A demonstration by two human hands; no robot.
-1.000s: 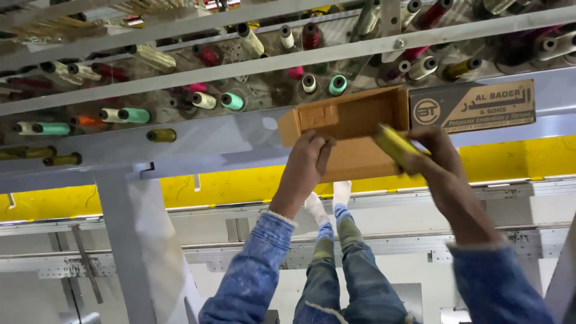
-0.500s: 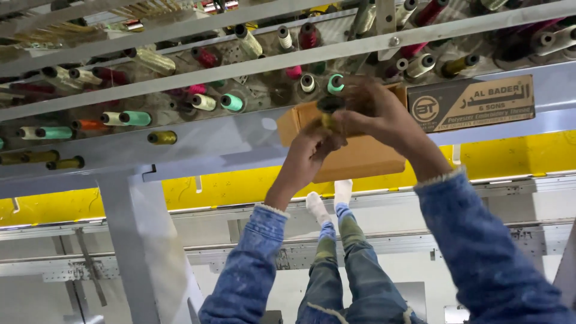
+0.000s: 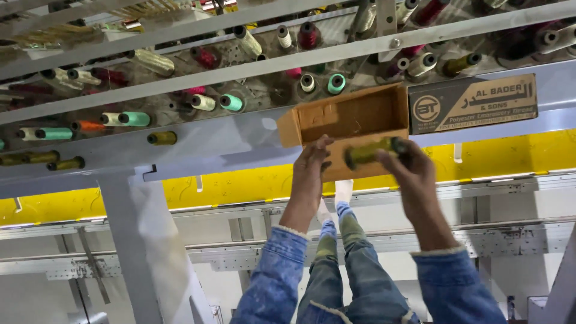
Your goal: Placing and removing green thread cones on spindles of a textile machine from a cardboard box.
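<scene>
My left hand (image 3: pixel 309 174) grips the lower edge of an open brown cardboard box (image 3: pixel 351 117), holding it up against a grey machine frame. My right hand (image 3: pixel 414 177) is closed around an olive-yellow thread spool (image 3: pixel 366 153), just below the box's open side and level with its front wall. Both arms wear blue denim sleeves. The inside of the box looks bare where I can see it.
A rack of thread spools (image 3: pixel 231 102) in green, yellow, red and cream runs behind grey metal bars (image 3: pixel 198 72). A flat printed carton (image 3: pixel 474 105) lies right of the box. A yellow band (image 3: pixel 240 183) crosses the machine. Jeans-clad legs (image 3: pixel 336 264) show between my arms.
My right hand was over the box opening half a second ago; it has drawn back down and right with the olive-yellow spool. The left hand and box stay about where they were.
</scene>
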